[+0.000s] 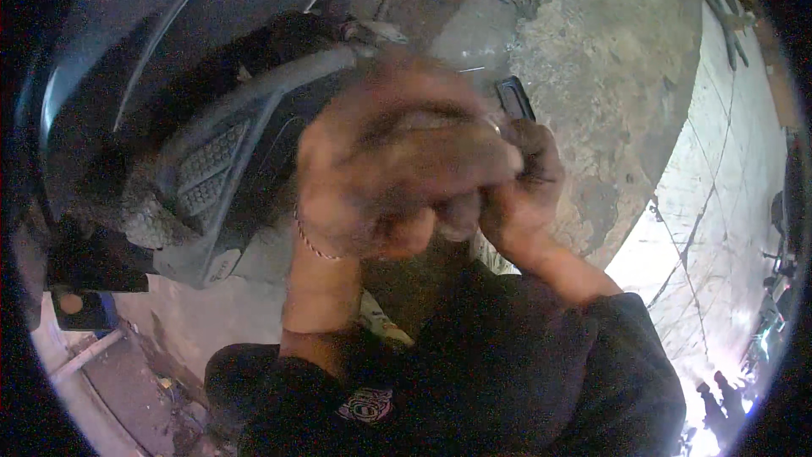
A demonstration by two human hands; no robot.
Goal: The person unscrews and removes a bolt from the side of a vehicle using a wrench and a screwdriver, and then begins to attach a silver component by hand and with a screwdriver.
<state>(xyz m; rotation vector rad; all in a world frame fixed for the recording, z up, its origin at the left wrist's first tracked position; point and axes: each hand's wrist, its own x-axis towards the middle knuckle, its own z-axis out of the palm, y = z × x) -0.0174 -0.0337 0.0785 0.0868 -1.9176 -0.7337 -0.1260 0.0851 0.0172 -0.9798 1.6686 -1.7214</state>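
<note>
My left hand (406, 173) is raised close in the middle of the view, blurred by motion, with a thin twisted bracelet at the wrist. Its fingers are curled in, and whatever they hold is hidden. Just behind and to the right is my right hand (524, 190), partly covered by the left one. The right fingers are bent together, pinched on something too blurred to make out. A small dark rectangular frame-like piece (514, 99) shows just beyond the right fingertips; whether the hand touches it, I cannot tell.
A dusty dark bumper-like panel with a mesh grille (207, 171) lies at the left, beside dark curved bodywork (186, 17). Rough, stained concrete floor (605, 76) spreads at the right, meeting a brightly lit, cracked pale floor (677, 228). A pale pipe (85, 355) is at lower left.
</note>
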